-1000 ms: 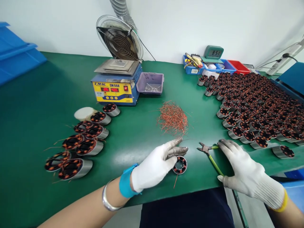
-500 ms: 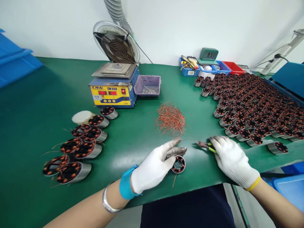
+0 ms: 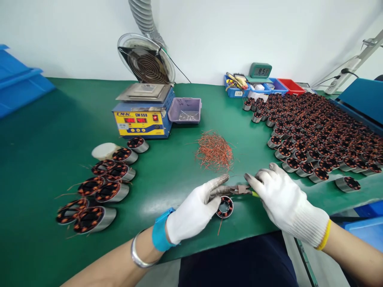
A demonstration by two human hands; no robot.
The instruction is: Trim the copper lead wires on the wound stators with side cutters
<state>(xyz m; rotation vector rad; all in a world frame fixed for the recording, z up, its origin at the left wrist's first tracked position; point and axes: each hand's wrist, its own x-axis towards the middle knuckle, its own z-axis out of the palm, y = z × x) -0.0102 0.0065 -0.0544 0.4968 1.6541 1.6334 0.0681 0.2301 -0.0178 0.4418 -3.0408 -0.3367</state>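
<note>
My gloved left hand (image 3: 193,211) rests on the table with its thumb and fingers closed about a small wound motor stator (image 3: 230,211). The stator lies with its ring facing up, and a copper lead sticks out from its near side. My gloved right hand (image 3: 285,201) grips green-handled cutting pliers (image 3: 239,189). Their metal jaws are at the left fingertips, just beyond the stator. Most of the handles are hidden in the right glove. A thin wire shows near the left index fingertip, beside the jaws.
Copper wire clippings (image 3: 214,150) lie in a pile past my hands. Several stators (image 3: 112,190) stand at left, near a yellow-fronted soldering pot (image 3: 143,124) and a purple tray (image 3: 185,104). Many more stators (image 3: 320,139) cover the right side. Tool bins (image 3: 238,94) sit at the back.
My right hand has moved left, bringing the pliers from clear of the stator to the left fingertips. My left hand and the stator have stayed nearly in place.
</note>
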